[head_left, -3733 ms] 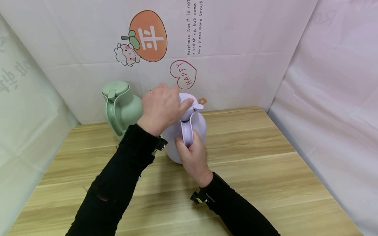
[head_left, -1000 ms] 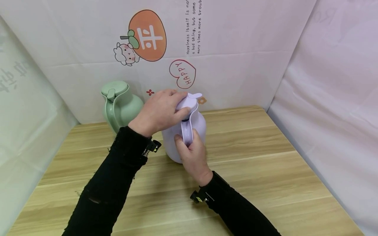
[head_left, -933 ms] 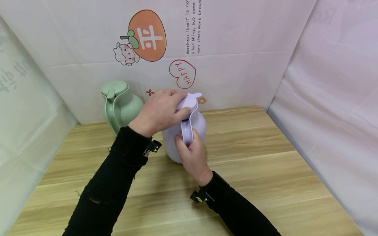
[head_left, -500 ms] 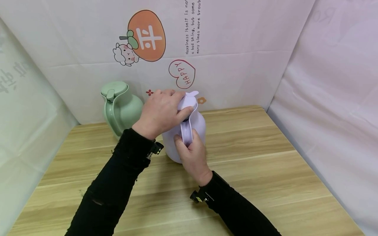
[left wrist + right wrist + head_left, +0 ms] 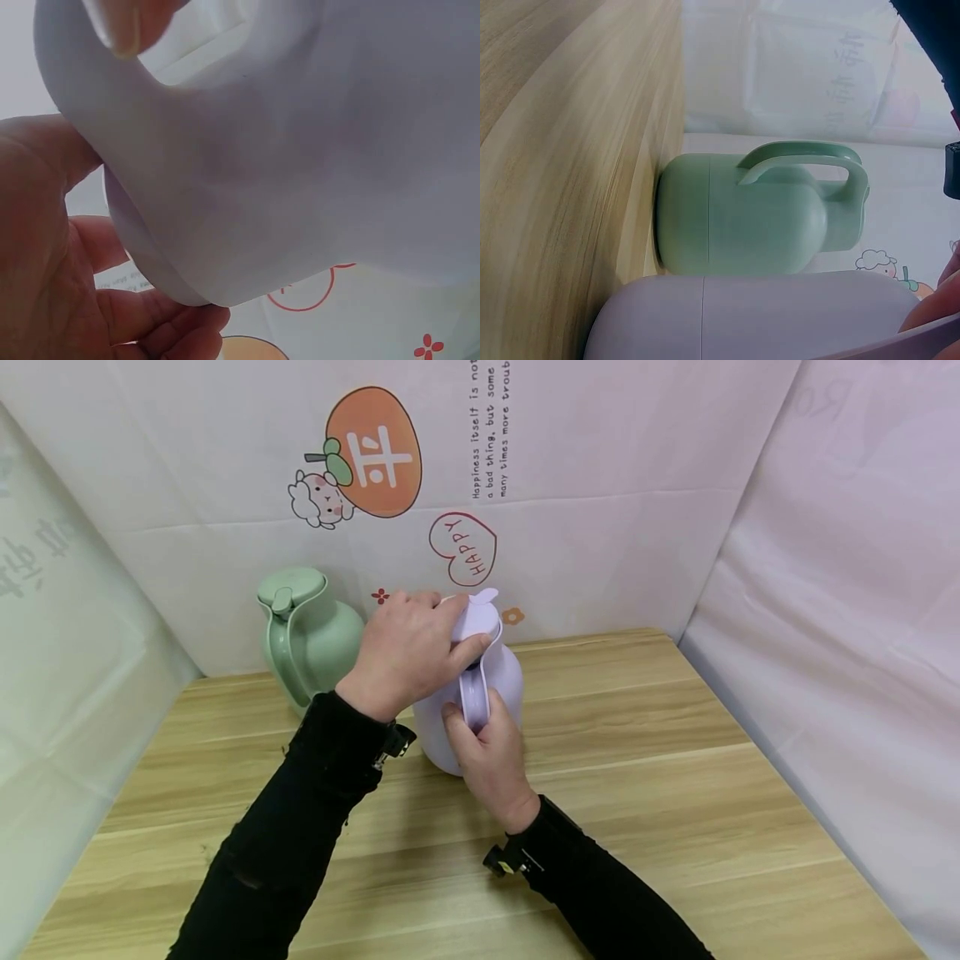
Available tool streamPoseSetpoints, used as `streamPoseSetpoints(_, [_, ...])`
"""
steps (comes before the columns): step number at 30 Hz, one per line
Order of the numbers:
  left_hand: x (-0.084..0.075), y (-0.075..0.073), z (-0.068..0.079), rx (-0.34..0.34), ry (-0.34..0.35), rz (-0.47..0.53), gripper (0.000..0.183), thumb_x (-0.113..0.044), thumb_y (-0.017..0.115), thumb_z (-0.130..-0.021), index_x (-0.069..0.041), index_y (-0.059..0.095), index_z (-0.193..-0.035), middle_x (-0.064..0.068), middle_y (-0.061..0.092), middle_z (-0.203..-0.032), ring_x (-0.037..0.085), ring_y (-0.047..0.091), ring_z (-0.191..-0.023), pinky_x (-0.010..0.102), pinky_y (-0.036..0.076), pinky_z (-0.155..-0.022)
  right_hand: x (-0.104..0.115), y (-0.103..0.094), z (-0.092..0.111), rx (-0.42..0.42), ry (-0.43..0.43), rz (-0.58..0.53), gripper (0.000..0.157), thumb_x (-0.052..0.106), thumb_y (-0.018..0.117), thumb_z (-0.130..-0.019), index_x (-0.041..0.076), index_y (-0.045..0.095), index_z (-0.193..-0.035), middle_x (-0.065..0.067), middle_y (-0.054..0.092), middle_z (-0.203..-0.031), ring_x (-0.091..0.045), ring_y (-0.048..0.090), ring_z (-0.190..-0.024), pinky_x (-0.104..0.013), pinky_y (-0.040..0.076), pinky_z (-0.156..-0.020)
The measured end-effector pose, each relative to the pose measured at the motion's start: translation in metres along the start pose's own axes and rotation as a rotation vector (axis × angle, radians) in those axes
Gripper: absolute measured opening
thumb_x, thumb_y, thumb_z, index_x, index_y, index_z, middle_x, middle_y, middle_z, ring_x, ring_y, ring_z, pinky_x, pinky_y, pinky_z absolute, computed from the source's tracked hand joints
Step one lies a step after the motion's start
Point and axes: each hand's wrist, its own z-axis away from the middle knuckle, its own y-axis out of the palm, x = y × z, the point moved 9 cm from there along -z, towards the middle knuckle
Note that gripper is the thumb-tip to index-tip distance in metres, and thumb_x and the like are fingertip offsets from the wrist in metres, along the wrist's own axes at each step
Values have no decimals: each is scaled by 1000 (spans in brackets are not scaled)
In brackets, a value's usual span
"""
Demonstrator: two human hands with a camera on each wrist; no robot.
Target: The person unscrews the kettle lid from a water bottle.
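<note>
at left, a pale green, bulbous plastic-looking jug (image 5: 322, 639) stands beside the left hand (image 5: 408, 647), its thumb and fingers gripping the round lilac lid (image 5: 478, 620) of a smooth lilac jug (image 5: 507, 678) set mid-table. the right hand (image 5: 491, 764) grips its lilac looped handle (image 5: 474, 695), seemingly for steadiness; rightward, pale wood-grain tabletop (image 5: 637, 735) offers room up to its edge by white cloth (image 5: 832, 610).

Lilac jug (image 5: 510, 681): plastic-looking, smooth, soft sheen
Green jug (image 5: 330, 639): plastic-looking, smooth, satin
Surface (image 5: 637, 793): wood-grained, smooth, faintly glossy
Sheet (image 5: 600, 556) along far edge: cloth, matt, creased
Sleeves (image 5: 300, 827): matt cloth
</note>
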Motion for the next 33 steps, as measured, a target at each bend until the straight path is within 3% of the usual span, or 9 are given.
streamPoseSetpoints(7, [-2, -5, 3, -23, -2, -12, 51, -55, 59, -101, -8, 68, -121, 16, 70, -93, 38, 65, -86, 48, 49, -80, -1, 0, 0, 2, 1, -7, 27, 24, 63, -102, 0, 58, -112, -7, 61, -92, -16, 59, -79, -30, 48, -64])
streamPoseSetpoints(15, [-4, -11, 6, -29, -8, 12, 46, -51, 63, -100, -6, 68, -105, 13, 65, -79, 35, 64, -78, 46, 49, -71, -1, 0, -1, -8, 8, -14, 27, 23, 64, -101, -1, 59, -113, -8, 64, -96, -17, 61, -84, -30, 50, -69])
streamPoseSetpoints(24, [-9, -21, 10, -106, 32, 21, 39, -41, 68, -97, -4, 63, -85, 10, 57, -65, 32, 60, -62, 44, 46, -55, 0, -1, -1, -14, 3, -4, 25, 22, 64, -101, -1, 59, -110, -8, 64, -94, -16, 62, -83, -30, 50, -68])
streamPoseSetpoints(33, [-15, -31, 15, -170, 60, -6, 27, -23, 69, -94, -6, 58, -76, 8, 51, -59, 32, 55, -55, 44, 43, -50, 1, -1, -1, -25, -11, 8, 21, 22, 64, -101, 3, 59, -108, -7, 61, -89, -17, 59, -78, -30, 47, -65])
